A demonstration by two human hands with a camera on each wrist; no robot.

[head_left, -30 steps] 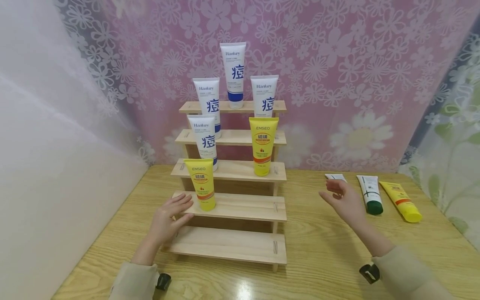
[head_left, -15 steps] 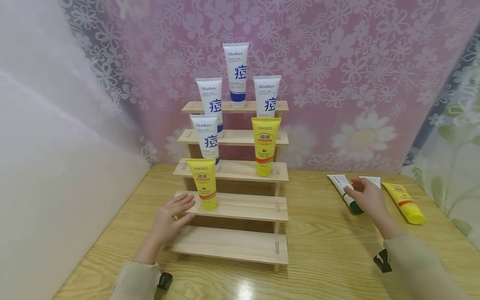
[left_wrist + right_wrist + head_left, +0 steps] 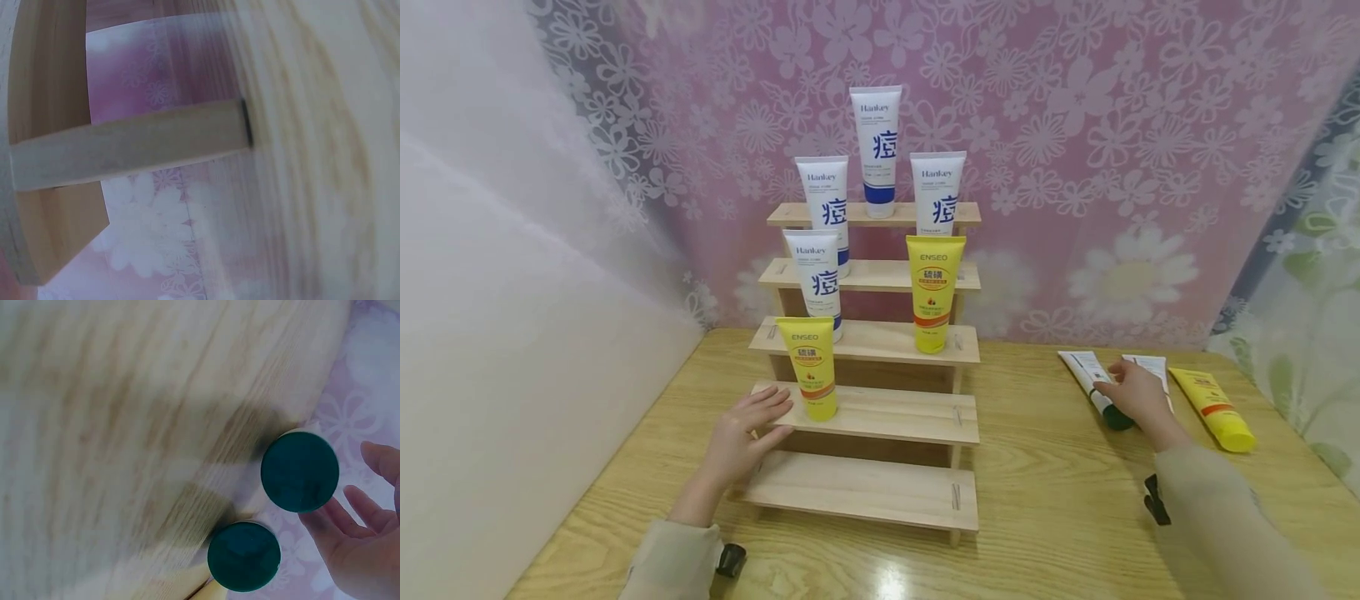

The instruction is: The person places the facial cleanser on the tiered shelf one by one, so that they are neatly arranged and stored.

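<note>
- Pink floral backdrop point(image 3: 1000, 125) is standing behind the surface point(image 3: 1037, 500).
- Leftmost green-capped tube point(image 3: 1088, 377) is lying right of the rack point(image 3: 865, 483), cap point(image 3: 1118, 418) pointing away from the backdrop, long axis slanting.
- Right grip point(image 3: 1138, 395) is arching over it, fingers parted; hold unclear.
- Left grip point(image 3: 739, 432) is resting on the rack.

Head cam: above, facing forward and down; wooden tiered rack point(image 3: 865, 490) mid-frame, floral backdrop point(image 3: 1022, 125) along top. Left wrist cam: close to rack, rolled sideways, tabletop point(image 3: 325, 187) at right. Right wrist cam: near, facing green tube caps point(image 3: 300, 472) right of centre. Shared: rack, head/left wrist; right hand point(image 3: 365, 550), head/right wrist.
</note>
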